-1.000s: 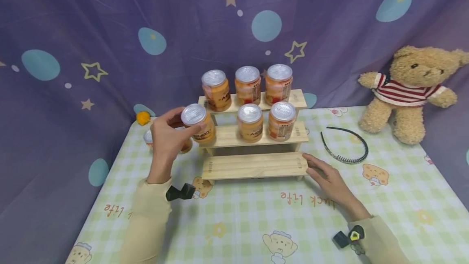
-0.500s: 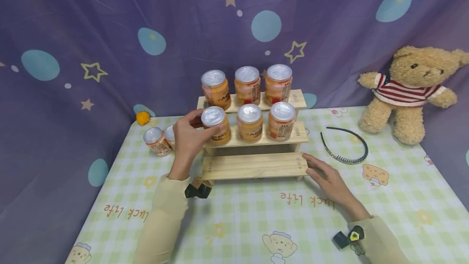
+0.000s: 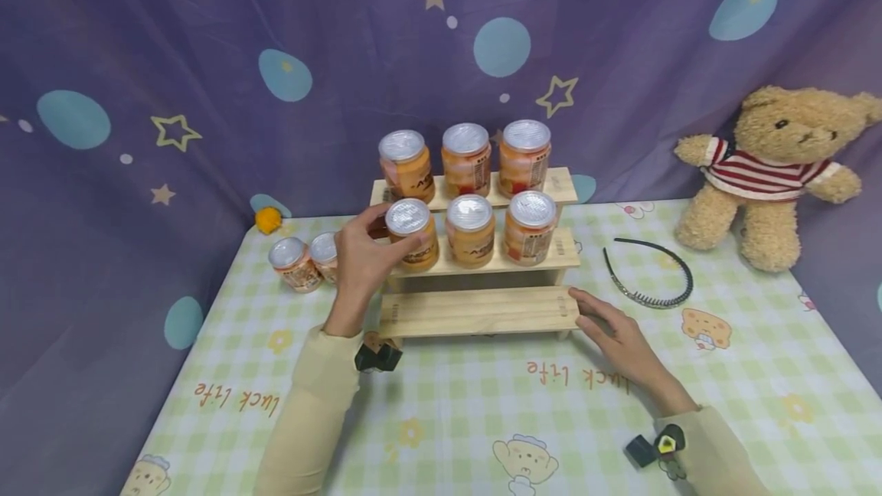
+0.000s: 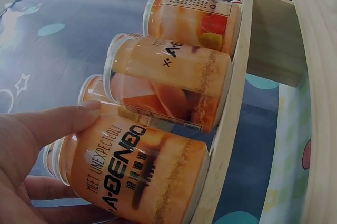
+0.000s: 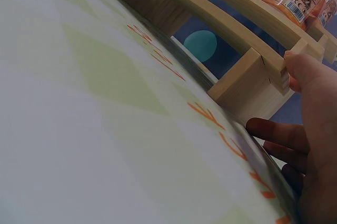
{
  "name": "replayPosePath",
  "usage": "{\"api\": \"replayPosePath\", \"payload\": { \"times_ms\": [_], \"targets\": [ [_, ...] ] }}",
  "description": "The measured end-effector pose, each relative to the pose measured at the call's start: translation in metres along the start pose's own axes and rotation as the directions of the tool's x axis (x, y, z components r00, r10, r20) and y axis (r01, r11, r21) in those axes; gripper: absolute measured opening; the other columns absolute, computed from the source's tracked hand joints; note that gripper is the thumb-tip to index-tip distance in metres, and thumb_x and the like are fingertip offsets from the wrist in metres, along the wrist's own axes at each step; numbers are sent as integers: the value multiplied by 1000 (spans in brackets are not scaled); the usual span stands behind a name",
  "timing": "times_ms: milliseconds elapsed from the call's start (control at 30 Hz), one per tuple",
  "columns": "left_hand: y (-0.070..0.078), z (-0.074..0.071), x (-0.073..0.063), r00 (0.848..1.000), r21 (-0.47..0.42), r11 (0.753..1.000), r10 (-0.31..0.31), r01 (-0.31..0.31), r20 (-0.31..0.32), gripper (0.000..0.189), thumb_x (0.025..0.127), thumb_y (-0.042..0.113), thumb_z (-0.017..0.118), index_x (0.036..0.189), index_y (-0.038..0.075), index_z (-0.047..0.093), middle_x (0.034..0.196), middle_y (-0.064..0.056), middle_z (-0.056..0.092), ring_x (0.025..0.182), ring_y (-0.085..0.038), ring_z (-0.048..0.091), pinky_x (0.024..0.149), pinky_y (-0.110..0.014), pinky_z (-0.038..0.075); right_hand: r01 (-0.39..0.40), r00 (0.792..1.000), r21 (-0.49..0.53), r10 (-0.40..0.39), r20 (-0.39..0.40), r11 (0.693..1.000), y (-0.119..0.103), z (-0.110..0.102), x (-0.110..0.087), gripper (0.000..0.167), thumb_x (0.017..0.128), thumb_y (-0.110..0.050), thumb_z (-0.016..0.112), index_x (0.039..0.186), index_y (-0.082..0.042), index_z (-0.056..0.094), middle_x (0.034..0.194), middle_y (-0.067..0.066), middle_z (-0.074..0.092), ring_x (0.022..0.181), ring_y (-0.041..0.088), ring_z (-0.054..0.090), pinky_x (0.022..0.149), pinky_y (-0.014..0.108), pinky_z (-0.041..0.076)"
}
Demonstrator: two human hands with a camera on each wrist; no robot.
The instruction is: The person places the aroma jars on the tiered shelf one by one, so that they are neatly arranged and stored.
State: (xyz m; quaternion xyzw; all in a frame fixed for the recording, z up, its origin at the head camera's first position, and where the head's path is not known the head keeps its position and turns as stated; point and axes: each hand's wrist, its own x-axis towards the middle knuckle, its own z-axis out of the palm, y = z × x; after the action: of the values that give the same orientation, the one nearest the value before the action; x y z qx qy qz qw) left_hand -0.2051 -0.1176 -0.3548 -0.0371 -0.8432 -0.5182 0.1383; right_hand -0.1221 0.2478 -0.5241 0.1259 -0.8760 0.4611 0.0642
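My left hand (image 3: 368,251) grips an orange-labelled jar (image 3: 413,237) with a silver lid at the left end of the middle step of a wooden tiered display stand (image 3: 475,312). In the left wrist view the thumb lies across the jar's (image 4: 139,171) near side and the other fingers go behind it; its base is right at the board. Two similar jars (image 3: 471,234) stand to its right, and three more (image 3: 467,163) fill the top step. My right hand (image 3: 616,335) holds the right end of the lowest step, thumb at its corner, lower fingers loose in the right wrist view.
Two more jars (image 3: 295,265) stand on the checked tablecloth (image 3: 448,419) left of the stand. A yellow pompom (image 3: 268,220) lies at the back left corner. On the right are a black headband (image 3: 654,301) and a teddy bear (image 3: 765,167). A purple curtain (image 3: 344,60) hangs behind.
My left hand has carried the jar rightward from beyond the stand's left end onto the middle step, beside the other two jars. My right hand has stayed put.
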Motion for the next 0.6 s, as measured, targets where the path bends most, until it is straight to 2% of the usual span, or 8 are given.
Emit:
{"api": "replayPosePath", "payload": {
  "times_ms": [100, 200, 467, 600],
  "targets": [
    [0, 0, 0, 1000, 10, 1000, 16, -16, 5, 60, 70, 18, 91, 124, 4, 68, 110, -22, 73, 97, -33, 71, 87, -45, 57, -5, 1000, 2, 5, -2, 1000, 0, 0, 0, 49, 103, -20, 56, 150, -27, 46, 135, 8, 67, 123, -16, 48, 106, 0, 24],
    [0, 0, -1, 1000, 23, 999, 26, -27, 9, 62, 69, 19, 92, 124, 4, 67, 112, -22, 72, 99, -35, 71, 88, -47, 57, -4, 1000, 3, 4, -3, 1000, 1, 0, 0, 49, 103, -20, 56, 150, -27, 46, 135, 8, 66, 123, -16, 48, 106, 0, 24],
    [1, -6, -3, 999, 35, 998, 50, -50, 11, 66, 70, 22, 92, 127, 4, 65, 114, -21, 73, 100, -34, 72, 86, -48, 58, 3, 1000, 12, -3, 0, 1000, 1, 1, 0, 49, 103, -20, 57, 150, -26, 46, 135, 9, 66, 123, -16, 48, 106, 0, 24],
    [2, -15, -5, 998, 33, 997, 70, -70, -4, 65, 73, 18, 90, 129, 2, 63, 116, -22, 72, 102, -35, 72, 86, -41, 59, 6, 1000, 12, -6, -2, 1000, 1, 0, 0, 49, 103, -19, 57, 150, -27, 46, 134, 9, 67, 122, -16, 48, 105, 0, 25]
  ]
}}
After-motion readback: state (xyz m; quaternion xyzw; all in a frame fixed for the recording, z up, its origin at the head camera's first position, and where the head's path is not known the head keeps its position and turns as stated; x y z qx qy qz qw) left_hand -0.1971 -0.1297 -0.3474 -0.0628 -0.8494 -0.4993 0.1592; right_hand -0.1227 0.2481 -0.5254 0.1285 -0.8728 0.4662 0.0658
